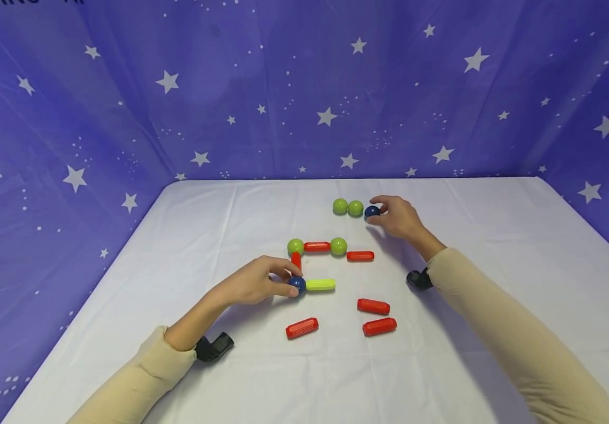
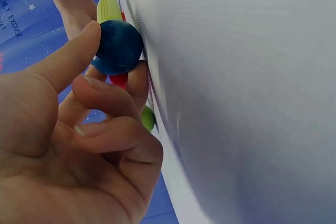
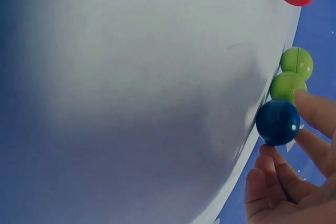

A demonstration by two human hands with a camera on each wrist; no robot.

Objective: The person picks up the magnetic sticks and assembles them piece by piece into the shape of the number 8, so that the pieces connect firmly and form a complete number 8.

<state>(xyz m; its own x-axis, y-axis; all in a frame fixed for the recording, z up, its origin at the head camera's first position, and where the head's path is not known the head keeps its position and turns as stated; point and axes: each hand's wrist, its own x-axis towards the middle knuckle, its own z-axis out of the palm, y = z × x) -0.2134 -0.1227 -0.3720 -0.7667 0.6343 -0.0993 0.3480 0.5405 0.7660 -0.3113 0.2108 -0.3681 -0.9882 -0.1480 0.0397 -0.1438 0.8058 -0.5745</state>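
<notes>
My left hand (image 1: 254,281) pinches a dark blue ball (image 1: 297,285) between thumb and fingers, low at the table. A yellow-green rod (image 1: 320,285) meets this ball on its right, and a red rod (image 1: 296,262) runs from near it toward a green ball (image 1: 295,246). Farther back, the right hand (image 1: 397,218) has thumb and fingers round a second blue ball (image 3: 278,123). That ball sits at the end of a short row with two green balls, the nearer one (image 3: 289,86) right beside it in the right wrist view.
Another red rod (image 1: 317,247) joins the corner green ball to a further green ball (image 1: 338,246). A loose red rod (image 1: 360,256) lies just right of that. Nearer me are three more red rods, one (image 1: 301,328) left of the other two. White cloth (image 1: 495,235) covers the table.
</notes>
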